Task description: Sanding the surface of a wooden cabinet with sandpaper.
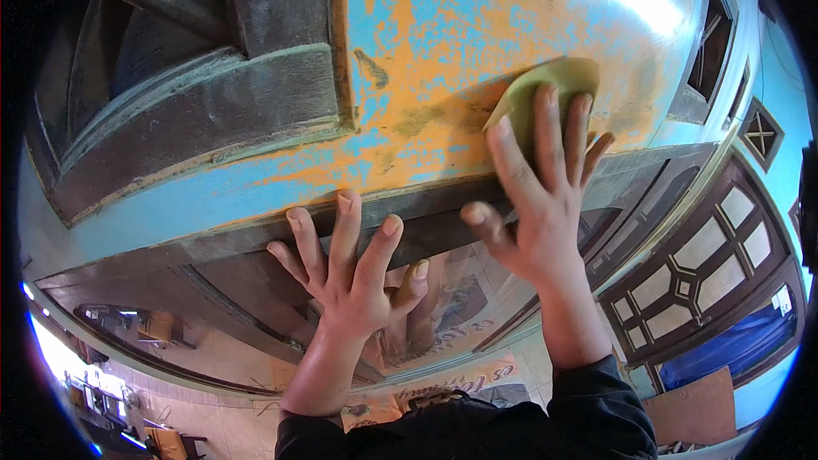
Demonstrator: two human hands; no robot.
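Note:
My right hand (547,221) presses a folded yellow-green sheet of sandpaper (573,75) flat against the wall (443,60) with outstretched fingertips; its thumb stands away from the sheet. Orange and light-blue patches of worn paint cover that wall. To the left, my left hand (351,290) is open, its fingers spread. Its fingertips lie at the dark wooden frame (439,200) along the wall's lower edge, and nothing is in it. The palm side of both hands is hidden.
Dark carved woodwork (213,106) with dusty edges juts out at upper left. Glass panes (256,281) sit below the frame. At right are a paned wooden door (707,264) and blue sheeting (733,345). Chairs (162,328) show at lower left, on or beyond the glass.

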